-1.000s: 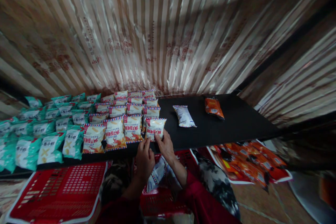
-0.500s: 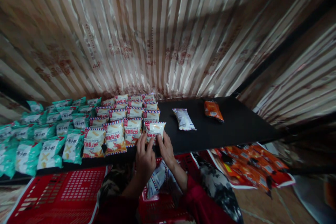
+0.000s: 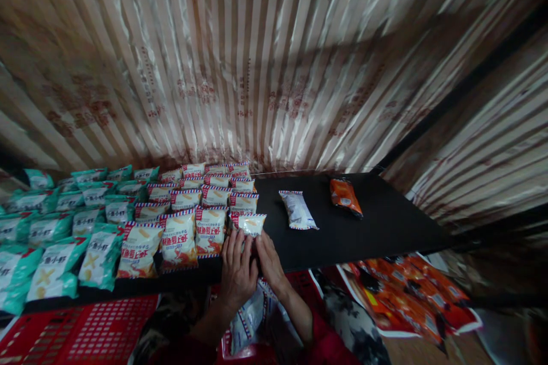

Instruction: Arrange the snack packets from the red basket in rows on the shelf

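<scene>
A small white snack bag (image 3: 248, 223) with a striped top edge stands at the right end of the front row on the black shelf (image 3: 295, 251). My left hand (image 3: 238, 265) presses its fingers against the front of this bag. On its right side, my right hand (image 3: 270, 259) touches the same bag, so both hands hold it between them. Directly left stand matching white and red bags (image 3: 210, 231) in several rows, and behind it is another such bag (image 3: 244, 203). The lower part of the held bag is hidden by my fingers.
Teal snack bags (image 3: 55, 265) fill the shelf's left part. A white-blue bag (image 3: 297, 210) and an orange bag (image 3: 345, 197) lie to the right. Below are red baskets (image 3: 107, 325), bags (image 3: 252, 311) between my legs, and orange packs (image 3: 411, 291).
The view has tilted up slightly, so the shelf sits lower. My left hand's fingers have moved closer together across the front of the bag; both hands remain at it.
</scene>
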`<action>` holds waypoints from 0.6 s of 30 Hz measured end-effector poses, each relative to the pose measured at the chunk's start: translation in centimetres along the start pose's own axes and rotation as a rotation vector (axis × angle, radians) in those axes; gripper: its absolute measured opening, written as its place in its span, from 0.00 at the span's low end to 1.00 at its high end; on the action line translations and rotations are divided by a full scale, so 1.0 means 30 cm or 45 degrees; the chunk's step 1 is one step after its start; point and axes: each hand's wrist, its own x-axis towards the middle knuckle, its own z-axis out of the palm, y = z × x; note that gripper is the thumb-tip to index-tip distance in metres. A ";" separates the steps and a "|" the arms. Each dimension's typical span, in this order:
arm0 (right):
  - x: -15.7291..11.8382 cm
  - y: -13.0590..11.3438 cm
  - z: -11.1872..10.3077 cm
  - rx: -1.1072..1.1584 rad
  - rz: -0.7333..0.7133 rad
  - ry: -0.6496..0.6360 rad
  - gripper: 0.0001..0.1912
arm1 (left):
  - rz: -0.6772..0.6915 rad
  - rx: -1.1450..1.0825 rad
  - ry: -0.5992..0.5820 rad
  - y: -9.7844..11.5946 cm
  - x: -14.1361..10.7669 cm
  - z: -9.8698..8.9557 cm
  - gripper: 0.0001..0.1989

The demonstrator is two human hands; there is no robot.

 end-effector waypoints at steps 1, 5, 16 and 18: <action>0.003 -0.004 -0.005 0.023 0.015 -0.014 0.32 | -0.009 -0.002 0.016 0.003 0.001 0.002 0.30; 0.021 -0.012 -0.020 0.122 0.060 -0.068 0.32 | -0.031 -0.064 0.040 0.016 0.013 0.008 0.28; 0.055 -0.021 -0.053 0.196 0.100 -0.030 0.27 | -0.137 -0.092 0.081 0.007 0.042 0.033 0.24; 0.095 -0.019 -0.071 0.161 0.136 0.080 0.27 | -0.134 -0.070 0.082 0.010 0.042 0.034 0.24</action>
